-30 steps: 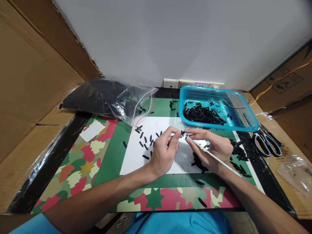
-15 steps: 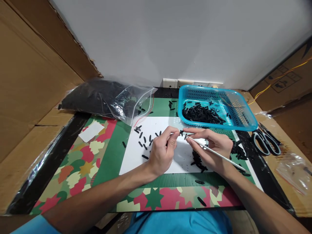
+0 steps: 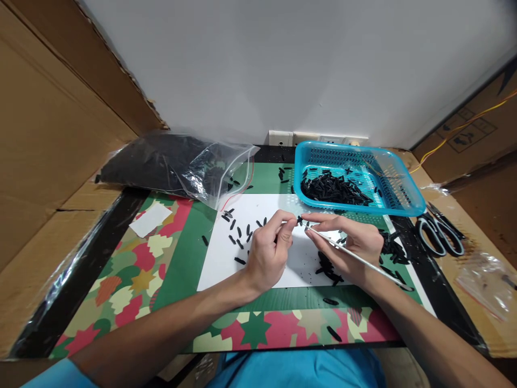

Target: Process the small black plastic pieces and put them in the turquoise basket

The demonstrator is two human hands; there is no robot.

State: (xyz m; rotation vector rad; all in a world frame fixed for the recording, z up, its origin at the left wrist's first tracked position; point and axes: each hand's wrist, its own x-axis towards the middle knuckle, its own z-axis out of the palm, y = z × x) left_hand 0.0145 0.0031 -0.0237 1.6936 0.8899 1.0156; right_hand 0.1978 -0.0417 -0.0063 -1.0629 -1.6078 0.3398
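My left hand (image 3: 270,249) is closed, pinching a small cross-shaped black piece (image 3: 299,220) between thumb and fingertips above the white paper (image 3: 226,269). Facing it, my right hand (image 3: 351,242) is closed round a thin silvery-white rod-like tool (image 3: 363,261), whose tip end lies at the thumb, close to the black piece. The rod's far end, by the wrist, looks curved. Fingertips of my right hand are near or touching the piece; I cannot tell which. Below the right hand lies a pile of black slivers (image 3: 327,265), and loose slivers (image 3: 239,231) are scattered left of my left hand.
A blue plastic basket (image 3: 301,196) holding black slivers stands behind my right hand. Back left lies a zip bag (image 3: 161,164) full of black material. Scissors (image 3: 440,237) and a clear small bag (image 3: 484,283) lie right. Cardboard (image 3: 56,118) walls the left side.
The rod in my right hand has turned slightly, its far end now showing a curve. Both hands keep nearly the same position, still at the small black piece.
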